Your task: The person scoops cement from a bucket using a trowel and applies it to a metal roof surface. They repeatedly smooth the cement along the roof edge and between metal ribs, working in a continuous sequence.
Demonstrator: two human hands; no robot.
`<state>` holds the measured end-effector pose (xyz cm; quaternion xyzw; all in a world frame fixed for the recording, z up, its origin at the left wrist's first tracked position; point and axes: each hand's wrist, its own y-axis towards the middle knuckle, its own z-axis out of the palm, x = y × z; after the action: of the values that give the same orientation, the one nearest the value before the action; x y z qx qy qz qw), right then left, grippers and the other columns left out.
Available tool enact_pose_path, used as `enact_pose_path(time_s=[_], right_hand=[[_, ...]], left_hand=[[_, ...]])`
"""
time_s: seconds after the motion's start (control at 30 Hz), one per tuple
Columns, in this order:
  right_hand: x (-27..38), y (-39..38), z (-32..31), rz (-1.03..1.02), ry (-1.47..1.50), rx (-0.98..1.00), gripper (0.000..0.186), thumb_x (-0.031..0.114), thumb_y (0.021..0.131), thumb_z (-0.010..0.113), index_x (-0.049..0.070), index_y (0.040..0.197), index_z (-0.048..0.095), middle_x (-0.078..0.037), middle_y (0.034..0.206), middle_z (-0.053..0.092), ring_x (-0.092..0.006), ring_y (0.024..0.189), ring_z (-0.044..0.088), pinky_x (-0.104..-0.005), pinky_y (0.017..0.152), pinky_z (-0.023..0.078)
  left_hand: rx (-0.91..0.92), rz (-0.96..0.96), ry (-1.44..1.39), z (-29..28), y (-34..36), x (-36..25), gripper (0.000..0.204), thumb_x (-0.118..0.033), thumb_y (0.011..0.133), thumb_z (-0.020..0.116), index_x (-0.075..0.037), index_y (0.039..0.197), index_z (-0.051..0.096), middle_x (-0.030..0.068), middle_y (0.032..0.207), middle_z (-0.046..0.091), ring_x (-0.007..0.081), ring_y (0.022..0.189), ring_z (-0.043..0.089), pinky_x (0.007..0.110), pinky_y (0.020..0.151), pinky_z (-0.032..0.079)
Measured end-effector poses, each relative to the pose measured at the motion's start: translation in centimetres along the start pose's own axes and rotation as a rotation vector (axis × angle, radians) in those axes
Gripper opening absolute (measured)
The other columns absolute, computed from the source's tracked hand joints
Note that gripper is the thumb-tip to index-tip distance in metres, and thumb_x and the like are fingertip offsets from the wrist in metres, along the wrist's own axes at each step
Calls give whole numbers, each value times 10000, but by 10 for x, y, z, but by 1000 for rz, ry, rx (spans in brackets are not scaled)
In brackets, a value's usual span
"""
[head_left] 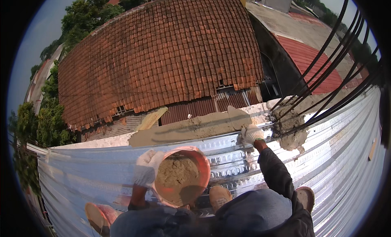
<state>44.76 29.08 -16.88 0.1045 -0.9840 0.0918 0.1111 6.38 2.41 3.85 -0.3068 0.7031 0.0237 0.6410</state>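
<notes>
"Grey-brown mortar (177, 170), to start with. Where is it?"

"Inside the orange-pink bucket (206, 167), just to the right of the left hand (148, 167). It sits well down inside, lumpy on top."

"And what is that hand doing?"

"It wears a pale glove and pinches the bucket's near side by the rim, fingers bent. The bucket tips a little, so its mouth shows."

"The right hand (252, 134)?"

"Gloved too, stretched out ahead and well apart from the left, fingers curled in. I cannot tell what its palm closes on. Just beyond it, a flat, mortar-coated shape (239, 117) looks like a trowel blade, but no handle shows."

"What runs between them?"

"Beyond both hands, a smoothed strip (183, 129) of mortar follows the top of a pale wall; its right end reaches the right hand."

"Further right?"

"A rough lump (294, 140) lies just beside that hand, and dark rods (344, 9) rise past it."

"Underneath?"

"Shiny ribbed metal sheets (334, 155) spread below both hands."

"Farther ahead?"

"Past the strip, a wooden board (152, 119) leans ahead of the left hand, and a tiled roof (163, 53) slopes up well beyond."
</notes>
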Motion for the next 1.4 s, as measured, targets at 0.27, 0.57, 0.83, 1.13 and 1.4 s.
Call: enact_pose_path(time_s=[0.27, 0.57, 0.83, 1.13, 1.4], right_hand=[[-107, 10, -12, -18, -22, -35, 579, 463, 1091, 463, 4, 971, 795, -277, 1042, 781, -491, 1034, 744, -555, 923, 595], [-27, -10, -33, -30, 123, -100, 451, 446, 1095, 558, 9, 1068, 665, -288, 1022, 729, -528, 990, 704, -575, 864, 559], [83, 7, -68, -632, -324, -355, 219, 193, 929, 738, 61, 1104, 737, -145, 981, 758, -346, 911, 778, -478, 759, 580], [112, 36, -43, -624, -558, -195, 190, 227, 876, 813, 98, 1015, 821, -106, 981, 786, -275, 924, 789, -429, 787, 549], [18, 48, -85, -391, -735, -105, 213, 135, 918, 739, 74, 1121, 763, -144, 1027, 755, -306, 998, 743, -455, 823, 557]], left_hand=[[43, 66, 58, 9, -2, -5, 228, -208, 1075, 723, -23, 942, 707, -56, 866, 638, 50, 813, 552, 260, 724, 486], [14, 85, 133, 3, 0, 10, 248, -231, 1067, 736, 1, 979, 740, -43, 841, 634, 67, 799, 525, 275, 701, 471], [64, 109, 182, 4, 2, 5, 230, -255, 1052, 738, -82, 911, 680, -85, 812, 567, 33, 744, 486, 249, 646, 402], [55, 46, 209, 7, 5, 0, 262, -305, 1069, 728, -107, 912, 655, -57, 766, 582, 48, 706, 526, 254, 647, 423], [20, -5, 258, -20, 12, 18, 268, -312, 1099, 704, -58, 1017, 731, -11, 806, 645, 82, 743, 590, 272, 686, 478]])
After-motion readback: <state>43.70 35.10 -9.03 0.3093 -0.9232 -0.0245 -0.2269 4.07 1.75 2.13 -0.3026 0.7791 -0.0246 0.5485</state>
